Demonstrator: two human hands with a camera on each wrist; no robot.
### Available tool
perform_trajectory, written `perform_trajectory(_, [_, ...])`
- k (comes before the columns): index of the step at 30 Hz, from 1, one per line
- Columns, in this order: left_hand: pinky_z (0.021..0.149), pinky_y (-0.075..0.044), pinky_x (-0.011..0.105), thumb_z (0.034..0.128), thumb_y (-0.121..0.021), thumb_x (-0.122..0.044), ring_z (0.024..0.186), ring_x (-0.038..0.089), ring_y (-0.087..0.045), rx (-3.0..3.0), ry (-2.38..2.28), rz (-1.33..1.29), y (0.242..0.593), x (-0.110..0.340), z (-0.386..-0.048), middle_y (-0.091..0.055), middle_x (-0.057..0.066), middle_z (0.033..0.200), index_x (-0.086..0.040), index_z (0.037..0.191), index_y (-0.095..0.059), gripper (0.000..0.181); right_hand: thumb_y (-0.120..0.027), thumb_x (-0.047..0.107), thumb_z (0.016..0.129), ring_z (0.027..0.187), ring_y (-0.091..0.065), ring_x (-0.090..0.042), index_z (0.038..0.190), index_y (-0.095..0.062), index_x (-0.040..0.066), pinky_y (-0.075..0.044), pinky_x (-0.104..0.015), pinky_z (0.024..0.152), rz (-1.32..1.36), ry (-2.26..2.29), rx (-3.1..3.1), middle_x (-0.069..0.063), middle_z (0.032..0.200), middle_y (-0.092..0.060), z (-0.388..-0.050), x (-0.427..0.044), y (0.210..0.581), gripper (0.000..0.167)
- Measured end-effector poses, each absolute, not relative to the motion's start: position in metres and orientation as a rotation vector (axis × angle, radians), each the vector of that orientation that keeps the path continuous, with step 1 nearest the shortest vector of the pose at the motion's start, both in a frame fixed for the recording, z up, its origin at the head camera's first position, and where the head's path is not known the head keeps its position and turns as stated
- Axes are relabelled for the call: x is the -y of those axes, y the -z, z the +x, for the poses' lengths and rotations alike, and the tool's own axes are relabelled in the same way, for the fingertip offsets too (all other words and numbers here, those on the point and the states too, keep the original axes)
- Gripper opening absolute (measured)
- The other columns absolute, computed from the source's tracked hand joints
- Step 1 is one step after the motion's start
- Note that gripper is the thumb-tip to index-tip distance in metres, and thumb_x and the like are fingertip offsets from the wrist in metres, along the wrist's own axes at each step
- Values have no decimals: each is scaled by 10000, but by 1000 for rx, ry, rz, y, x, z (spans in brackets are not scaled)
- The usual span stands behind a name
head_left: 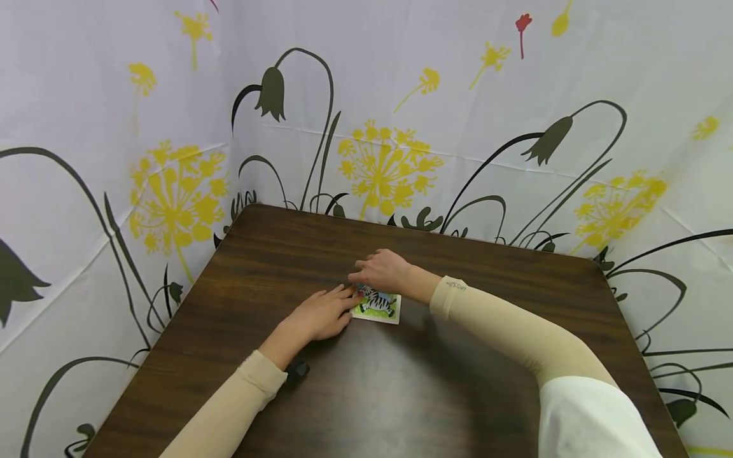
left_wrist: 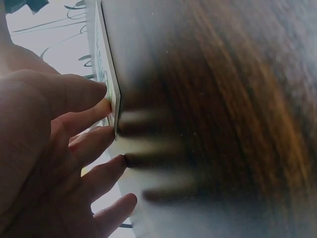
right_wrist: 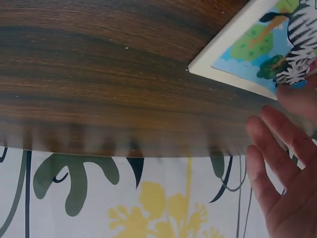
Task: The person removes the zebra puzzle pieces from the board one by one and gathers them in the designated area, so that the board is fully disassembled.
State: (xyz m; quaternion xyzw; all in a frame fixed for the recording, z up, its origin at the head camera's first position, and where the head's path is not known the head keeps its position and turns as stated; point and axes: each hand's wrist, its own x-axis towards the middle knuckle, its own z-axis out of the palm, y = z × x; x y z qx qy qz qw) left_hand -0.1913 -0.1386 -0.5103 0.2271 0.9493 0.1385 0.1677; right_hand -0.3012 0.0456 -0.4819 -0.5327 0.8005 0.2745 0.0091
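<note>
A small square picture board (head_left: 378, 305) with a zebra on green and blue lies flat on the table; its pale thick edge shows in the right wrist view. My left hand (head_left: 326, 312) touches the board's left side, its fingers fairly straight and spread. In the left wrist view the thumb (left_wrist: 89, 93) and fingertips meet the board's edge (left_wrist: 113, 79) near one corner. My right hand (head_left: 382, 270) arches over the board's far left part. The right thumb (right_wrist: 299, 101) lies at the board's edge, the other visible fingers stretched beyond it. The right index fingertip is hidden.
The dark wood-grain table (head_left: 458, 394) reaches back to a white curtain (head_left: 481, 38) printed with flowers. A small black object (head_left: 298, 370) shows beside the left wrist.
</note>
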Motion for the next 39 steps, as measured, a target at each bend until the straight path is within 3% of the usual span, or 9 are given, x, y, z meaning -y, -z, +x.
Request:
perform_trajectory(5, [1270, -310, 681, 1143, -528, -286, 1658, 351, -272, -2720, -399, 664, 510, 137, -191, -297, 45, 1785, -239, 1665, -452, 530, -578, 287, 1131, 1222, -729, -182, 1499, -640, 359, -610, -390, 1001, -1667, -797, -2509, 59, 1453, -706, -303, -42, 478, 380])
perform_trajectory(15, [1249, -354, 672, 1142, -533, -287, 1650, 356, -291, -2729, -363, 683, 511, 134, -190, -301, 33, 1783, -244, 1669, -444, 536, -621, 269, 1110, 1114, -738, -155, 1370, -744, 323, -611, -360, 912, -1694, -762, -2518, 89, 1249, -781, -303, -40, 474, 293])
perform_trajectory(21, [1251, -361, 657, 1143, -533, -285, 1647, 362, -297, -2740, -348, 691, 512, 134, -190, -301, 34, 1783, -249, 1672, -439, 538, -633, 275, 1106, 909, -763, -151, 1309, -781, 297, -615, -382, 905, -1661, -640, -2517, 62, 1003, -826, -305, -42, 471, 253])
perform_trajectory(24, [1253, -359, 654, 1144, -533, -284, 1644, 369, -301, -2743, -355, 693, 512, 135, -190, -298, 40, 1785, -247, 1673, -437, 539, -644, 241, 1098, 893, -769, -158, 1297, -793, 260, -627, -383, 888, -1618, -492, -2505, 49, 1067, -830, -309, -43, 470, 250])
perform_trajectory(30, [1268, -338, 648, 1143, -535, -287, 1648, 369, -293, -2735, -374, 679, 512, 137, -188, -295, 63, 1784, -234, 1680, -421, 552, -671, 154, 1074, 1105, -739, -201, 1324, -757, 183, -614, -424, 962, -1389, -38, -2433, -12, 1260, -776, -320, -49, 476, 265])
perform_trajectory(34, [1273, -332, 643, 1141, -538, -288, 1649, 363, -292, -2739, -375, 666, 513, 138, -186, -306, 78, 1779, -227, 1679, -425, 552, -656, 130, 1072, 1126, -718, -216, 1315, -734, 137, -594, -430, 997, -1287, 183, -2399, -51, 1261, -754, -329, -53, 485, 255])
perform_trajectory(39, [1281, -321, 641, 1140, -542, -301, 1656, 347, -279, -2738, -368, 650, 516, 140, -186, -300, 72, 1783, -233, 1683, -414, 562, -655, 88, 1049, 1022, -719, -187, 1223, -740, 135, -602, -394, 930, -1224, 341, -2391, -47, 1149, -762, -336, -56, 491, 200])
